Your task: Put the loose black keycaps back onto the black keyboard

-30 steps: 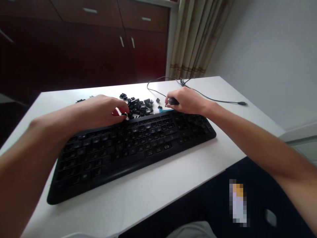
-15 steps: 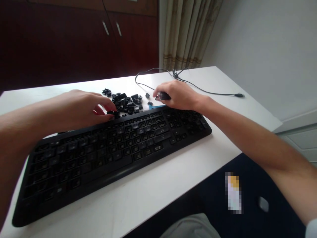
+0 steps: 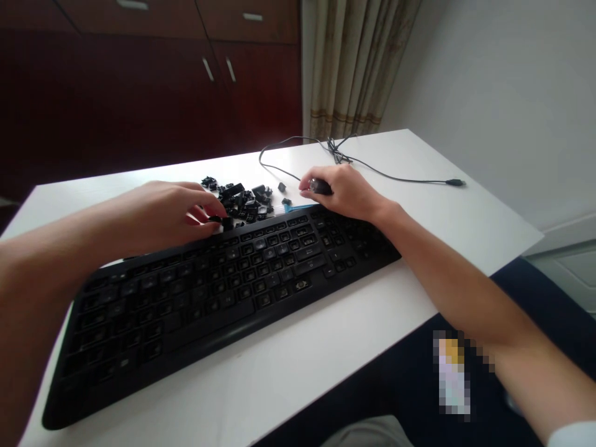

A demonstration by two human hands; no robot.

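Note:
A black computer keyboard (image 3: 223, 292) lies across the white table (image 3: 288, 366), with most of its keycaps in place. Behind its top edge sits a heap of loose black keycaps (image 3: 242, 202). My left hand (image 3: 172, 211) rests at that edge, its fingertips pinching a black keycap (image 3: 220, 221) beside the heap. My right hand (image 3: 342, 192) is over the keyboard's upper right, closed on a small dark object (image 3: 321, 186), mostly hidden by the fingers. A thin blue strip (image 3: 302, 207) lies just below that hand.
A thin black cable (image 3: 395, 175) with a plug (image 3: 455, 182) loops across the table's far side. Two single keycaps lie apart from the heap. Dark red wooden cabinets, a beige curtain and a white wall stand behind the table. A pixelated object lies beyond the near edge.
The whole scene has shifted in view as my head moved. Both hands keep their hold, and the keyboard and heap stay in place on the table.

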